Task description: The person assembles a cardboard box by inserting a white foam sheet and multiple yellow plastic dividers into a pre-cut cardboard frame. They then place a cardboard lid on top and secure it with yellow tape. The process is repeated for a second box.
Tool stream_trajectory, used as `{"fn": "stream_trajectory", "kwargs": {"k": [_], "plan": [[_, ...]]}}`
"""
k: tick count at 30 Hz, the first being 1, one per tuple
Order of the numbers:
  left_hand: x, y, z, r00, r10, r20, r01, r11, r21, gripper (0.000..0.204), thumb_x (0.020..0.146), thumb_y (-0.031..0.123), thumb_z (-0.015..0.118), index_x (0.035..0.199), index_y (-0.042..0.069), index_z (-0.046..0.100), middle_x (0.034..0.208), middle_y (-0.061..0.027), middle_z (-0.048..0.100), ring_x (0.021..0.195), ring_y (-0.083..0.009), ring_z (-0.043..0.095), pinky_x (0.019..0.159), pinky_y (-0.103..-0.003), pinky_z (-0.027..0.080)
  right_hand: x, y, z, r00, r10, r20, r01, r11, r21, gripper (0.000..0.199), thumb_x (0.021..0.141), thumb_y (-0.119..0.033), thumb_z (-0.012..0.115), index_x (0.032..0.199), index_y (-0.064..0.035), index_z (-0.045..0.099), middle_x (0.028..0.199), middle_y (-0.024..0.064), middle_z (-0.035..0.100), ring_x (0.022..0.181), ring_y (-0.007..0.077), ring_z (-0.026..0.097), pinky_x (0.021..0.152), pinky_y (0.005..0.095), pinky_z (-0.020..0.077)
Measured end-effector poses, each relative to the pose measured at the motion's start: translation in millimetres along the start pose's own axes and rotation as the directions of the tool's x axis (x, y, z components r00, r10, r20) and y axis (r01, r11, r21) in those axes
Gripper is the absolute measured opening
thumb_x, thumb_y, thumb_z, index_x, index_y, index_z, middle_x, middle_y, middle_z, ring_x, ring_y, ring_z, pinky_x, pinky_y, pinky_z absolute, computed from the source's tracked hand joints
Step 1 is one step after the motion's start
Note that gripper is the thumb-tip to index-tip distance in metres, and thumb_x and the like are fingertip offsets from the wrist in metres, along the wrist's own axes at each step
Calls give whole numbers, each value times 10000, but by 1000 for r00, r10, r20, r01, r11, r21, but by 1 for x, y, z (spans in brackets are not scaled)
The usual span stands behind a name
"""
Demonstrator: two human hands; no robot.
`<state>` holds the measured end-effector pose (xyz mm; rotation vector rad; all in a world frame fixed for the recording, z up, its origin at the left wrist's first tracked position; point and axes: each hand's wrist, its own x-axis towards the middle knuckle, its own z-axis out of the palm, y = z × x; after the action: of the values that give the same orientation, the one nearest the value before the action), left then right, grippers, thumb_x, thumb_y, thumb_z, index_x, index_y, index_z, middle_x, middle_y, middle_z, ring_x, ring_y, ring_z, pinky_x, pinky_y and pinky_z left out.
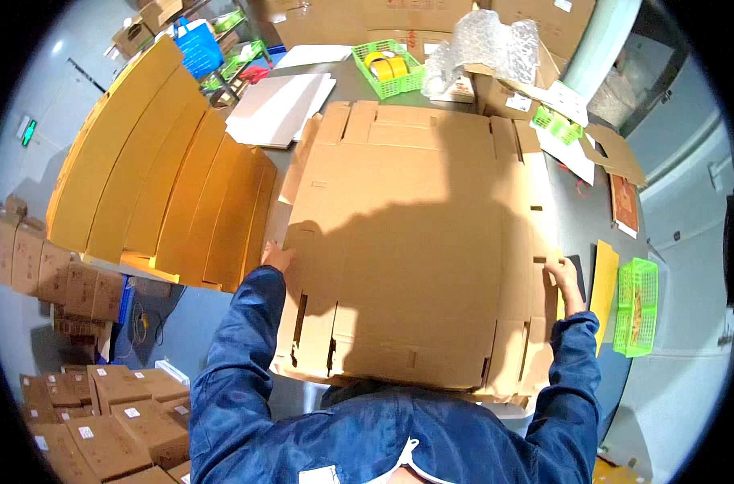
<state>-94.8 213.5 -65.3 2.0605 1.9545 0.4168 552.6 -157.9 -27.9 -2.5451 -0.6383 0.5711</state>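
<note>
Evidently, the fingers (552,269) of left hand (277,256) and right hand (567,284) touch opposite edges of the cardboard (415,266); whether clamped, I cannot tell. It lies on the surface (590,219), probably light and stiff, best held by both sides, a green basket (407,85) beyond it.

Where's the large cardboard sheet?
Head view, centre: the large cardboard sheet is on the table, left hand at its left edge, right hand at its right.

The flat cardboard (407,242) is brightly lit from behind the wearer, whose broad shadow (456,226) is cast across it, while glints are caught on the bubble wrap (504,40) and straight edges are bent toward the blackened rim.
</note>
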Motion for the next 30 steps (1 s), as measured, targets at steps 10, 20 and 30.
{"fn": "stream_trajectory", "kwargs": {"k": [10,20,30], "plan": [[-3,30,-40,951,-101,292,83,994,75,746,692,463,715,1176,-76,537,1201,-284,552,1093,-367,566,924,-401,448,-20,0,-9,973,-187,135,178,981,79,384,698,-144,738,1021,25,615,889,119,679,777,183,644,699,317,516],[-55,104,-46,890,450,81,-402,855,-328,432,883,155,511,1292,32,443,1332,-246,446,1175,-399,473,988,-427,385,-80,-71,17,835,-532,-139,548,825,134,479,896,-183,541,1311,24,418,1302,234,460,1207,349,443,1004,393,362],[-70,125,4,976,192,-99,-195,582,-789,268,954,240,480,985,64,681,1364,-147,416,1302,-280,331,1085,-388,226,-88,-81,35,979,-93,179,-102,541,835,587,935,-409,517,1411,-103,357,1446,138,333,1365,216,255,1067,395,301]]}}
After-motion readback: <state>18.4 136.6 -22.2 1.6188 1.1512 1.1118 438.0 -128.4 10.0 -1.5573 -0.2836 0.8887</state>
